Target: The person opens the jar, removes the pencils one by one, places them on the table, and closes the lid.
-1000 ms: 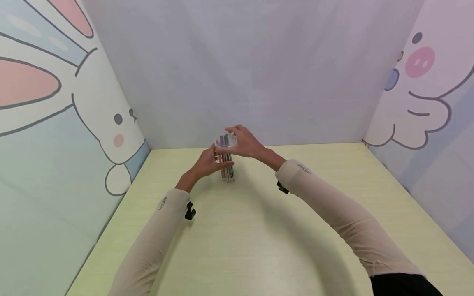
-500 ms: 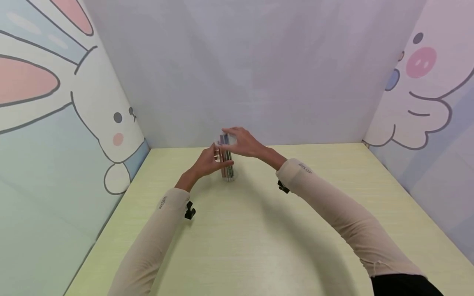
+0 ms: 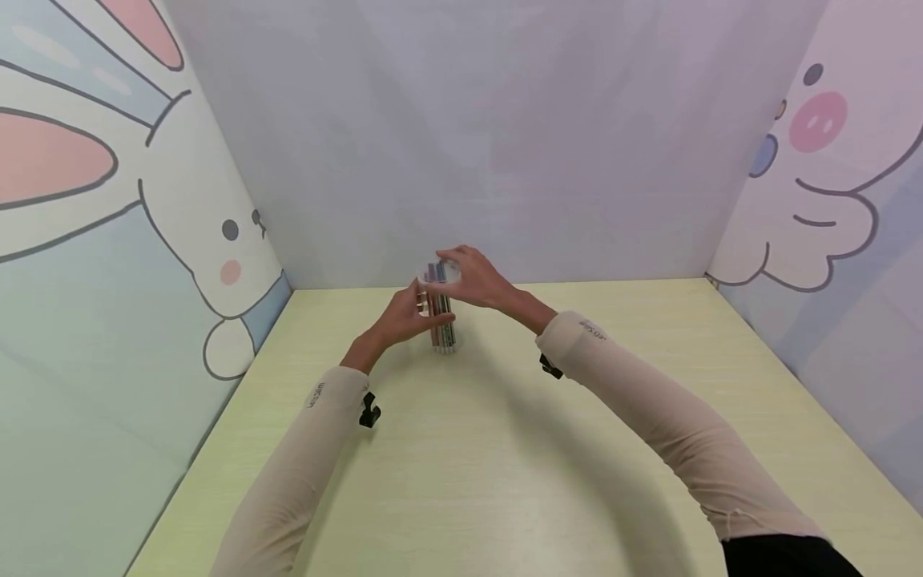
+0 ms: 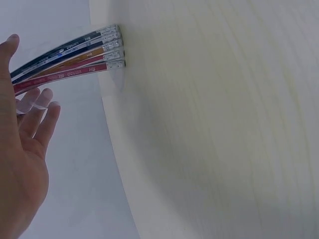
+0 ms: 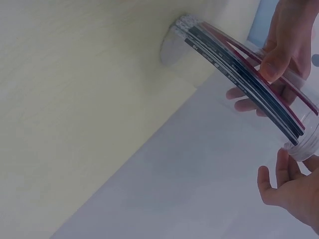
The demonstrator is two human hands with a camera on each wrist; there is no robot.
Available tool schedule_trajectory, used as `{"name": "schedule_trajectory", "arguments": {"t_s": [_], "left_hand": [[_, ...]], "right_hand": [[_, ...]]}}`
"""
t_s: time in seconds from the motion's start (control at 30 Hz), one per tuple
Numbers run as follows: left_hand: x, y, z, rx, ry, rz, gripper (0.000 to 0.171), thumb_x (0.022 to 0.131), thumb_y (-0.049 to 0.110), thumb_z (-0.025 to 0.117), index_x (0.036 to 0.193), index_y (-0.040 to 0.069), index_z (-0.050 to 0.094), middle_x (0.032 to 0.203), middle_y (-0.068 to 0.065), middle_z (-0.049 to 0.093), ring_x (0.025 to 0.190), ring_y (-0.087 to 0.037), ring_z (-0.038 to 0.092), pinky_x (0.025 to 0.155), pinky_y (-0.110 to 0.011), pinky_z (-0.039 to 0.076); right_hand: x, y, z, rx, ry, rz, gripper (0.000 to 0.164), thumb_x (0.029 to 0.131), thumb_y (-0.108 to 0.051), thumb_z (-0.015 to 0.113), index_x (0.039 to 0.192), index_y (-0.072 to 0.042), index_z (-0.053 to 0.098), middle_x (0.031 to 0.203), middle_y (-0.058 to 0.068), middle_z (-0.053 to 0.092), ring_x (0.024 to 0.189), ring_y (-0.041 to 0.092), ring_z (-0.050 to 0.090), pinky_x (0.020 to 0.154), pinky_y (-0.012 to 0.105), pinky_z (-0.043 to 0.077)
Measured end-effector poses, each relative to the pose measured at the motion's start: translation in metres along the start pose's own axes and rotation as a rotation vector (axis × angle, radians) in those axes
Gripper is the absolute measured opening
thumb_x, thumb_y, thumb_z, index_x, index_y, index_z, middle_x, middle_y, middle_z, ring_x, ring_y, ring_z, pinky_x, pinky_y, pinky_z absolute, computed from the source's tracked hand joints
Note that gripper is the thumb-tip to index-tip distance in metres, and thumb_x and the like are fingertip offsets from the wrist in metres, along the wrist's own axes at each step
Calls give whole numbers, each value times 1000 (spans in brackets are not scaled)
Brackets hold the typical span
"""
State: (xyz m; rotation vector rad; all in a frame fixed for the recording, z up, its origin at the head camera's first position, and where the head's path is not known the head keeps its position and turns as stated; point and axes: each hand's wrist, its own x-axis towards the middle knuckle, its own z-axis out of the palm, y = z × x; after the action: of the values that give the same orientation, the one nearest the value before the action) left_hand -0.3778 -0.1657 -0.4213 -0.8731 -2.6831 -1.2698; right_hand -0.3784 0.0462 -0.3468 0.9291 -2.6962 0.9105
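A clear cylindrical container (image 3: pixel 445 349) stands upright on the table, with several pencils (image 4: pixel 79 59) inside. The pencils are dark, orange and red, their white-and-silver ends at the bottom. My left hand (image 3: pixel 401 319) grips the container round its side, thumb across the front and fingers behind. At its top, my right hand (image 3: pixel 477 279) holds the transparent lid (image 5: pixel 305 145) between thumb and fingers. In the right wrist view, fingertips of that hand (image 5: pixel 301 191) press at the lid's edge, and part of the lid is cut off by the frame.
The pale wood-grain table (image 3: pixel 461 449) spreads toward me from a plain grey back wall (image 3: pixel 490 144). Side walls carry a cartoon rabbit (image 3: pixel 195 224) and a cartoon pig (image 3: pixel 815 200). A black device (image 3: pixel 370 410) is worn at my left wrist.
My right hand makes small shifts at the lid, its fingers moving slightly left and then back. The left hand and the container stay in place.
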Motion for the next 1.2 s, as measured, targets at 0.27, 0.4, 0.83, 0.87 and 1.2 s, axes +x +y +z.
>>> {"name": "schedule_trajectory", "arguments": {"t_s": [0.27, 0.4, 0.83, 0.87, 1.2], "left_hand": [[0, 2, -1, -15, -4, -8, 88, 91, 40, 82, 159, 17, 31, 140, -8, 60, 124, -26, 63, 98, -48, 57], [0, 1, -1, -29, -8, 0, 88, 92, 38, 82, 160, 18, 30, 140, -8, 59, 127, -26, 62, 101, -48, 56], [-1, 1, -1, -84, -10, 7, 97, 91, 37, 82, 165, 23, 21, 151, -10, 54, 134, -33, 58, 107, -51, 52], [-1, 1, -1, -87, -8, 3, 96, 91, 37, 83, 165, 22, 22, 150, -10, 55, 134, -33, 58, 107, -51, 52], [0, 2, -1, -87, 4, -20, 85, 90, 35, 85, 156, 15, 35, 144, -10, 59, 130, -34, 61, 104, -52, 53]], "right_hand": [[0, -1, -3, 4, -1, -9, 78, 94, -53, 72, 155, -10, 49, 155, 16, 48, 142, 32, 45, 112, 52, 44], [0, -3, -5, 3, 4, -13, 78, 94, -51, 73, 155, -9, 49, 156, 16, 47, 144, 33, 43, 114, 53, 43], [-3, 3, -19, -14, 7, -11, 76, 95, -46, 75, 156, -10, 48, 153, 14, 50, 140, 31, 47, 111, 52, 45], [-3, 4, -21, -11, 8, -8, 76, 95, -46, 75, 156, -9, 48, 153, 14, 50, 139, 31, 48, 111, 52, 45], [-14, 21, -35, -10, 27, 21, 78, 95, -44, 75, 156, -6, 46, 151, 17, 50, 130, 32, 55, 104, 54, 50]]}}
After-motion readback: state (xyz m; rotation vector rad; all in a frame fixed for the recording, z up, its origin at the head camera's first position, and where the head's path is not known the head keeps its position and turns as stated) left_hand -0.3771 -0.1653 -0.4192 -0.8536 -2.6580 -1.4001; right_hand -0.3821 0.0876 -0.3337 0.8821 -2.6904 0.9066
